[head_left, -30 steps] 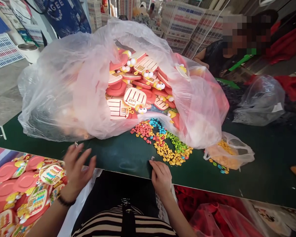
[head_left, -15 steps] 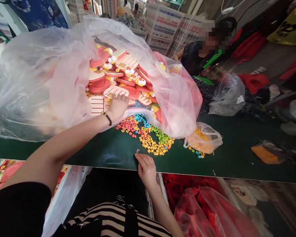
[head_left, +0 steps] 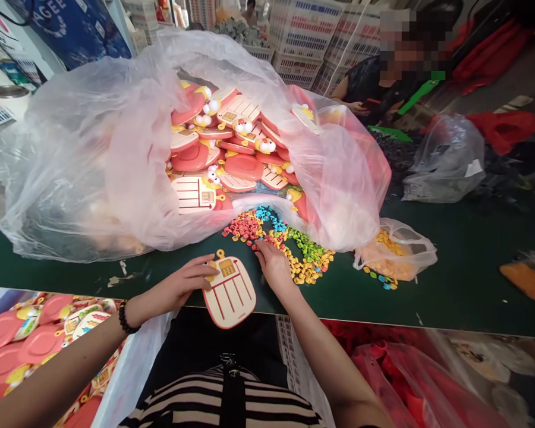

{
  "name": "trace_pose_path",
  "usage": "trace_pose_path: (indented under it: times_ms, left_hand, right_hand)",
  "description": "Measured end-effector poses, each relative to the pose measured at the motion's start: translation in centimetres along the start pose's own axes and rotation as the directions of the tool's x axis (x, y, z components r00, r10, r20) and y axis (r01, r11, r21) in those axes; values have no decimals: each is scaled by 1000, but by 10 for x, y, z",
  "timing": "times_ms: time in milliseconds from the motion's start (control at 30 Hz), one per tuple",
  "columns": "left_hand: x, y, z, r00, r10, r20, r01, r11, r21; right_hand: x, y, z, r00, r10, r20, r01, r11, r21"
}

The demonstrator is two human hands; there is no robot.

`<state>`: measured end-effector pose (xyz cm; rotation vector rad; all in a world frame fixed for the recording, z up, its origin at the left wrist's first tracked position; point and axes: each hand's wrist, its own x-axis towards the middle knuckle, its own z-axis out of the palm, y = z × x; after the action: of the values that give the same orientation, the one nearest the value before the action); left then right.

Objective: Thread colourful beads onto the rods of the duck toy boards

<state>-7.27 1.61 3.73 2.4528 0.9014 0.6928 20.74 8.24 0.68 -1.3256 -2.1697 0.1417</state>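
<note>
My left hand (head_left: 189,280) grips a flat toy board (head_left: 232,291) by its upper left edge. The board has a cream face with long slots, a red rim and a small yellow loop at the top; it is over the table's front edge. At the near side of a heap of small red pieces (head_left: 241,227), my right hand (head_left: 274,270) has its thumb and fingertips together; what they pinch, if anything, I cannot make out. Blue pieces (head_left: 274,221), green pieces (head_left: 307,244) and yellow pieces (head_left: 310,270) lie just beyond that hand.
A big clear plastic bag (head_left: 116,148) lies open on the green table (head_left: 169,267), full of similar boards (head_left: 245,166). More boards (head_left: 40,333) fill a container at lower left. A small bag of yellow pieces (head_left: 395,246) stands right. Another person (head_left: 365,89) is behind.
My left hand has come back from the open bag with a board, down to the table's front edge. My right hand has moved forward from the table edge to the red pieces.
</note>
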Motion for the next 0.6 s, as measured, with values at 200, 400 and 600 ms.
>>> trace_pose_path:
  times_ms: [200, 400, 600]
  left_hand:
    - [-5, 9, 16, 975, -140, -174, 179, 956, 234]
    - [12, 44, 63, 958, -261, -117, 281, 936, 214]
    - [32, 45, 76, 946, -293, -139, 312, 938, 152]
  right_hand:
    - [13, 1, -8, 1000, -9, -21, 7, 996, -94]
    - [11, -23, -14, 999, -11, -53, 11, 1000, -9]
    - [-3, -36, 1, 994, -111, -5, 111, 993, -40]
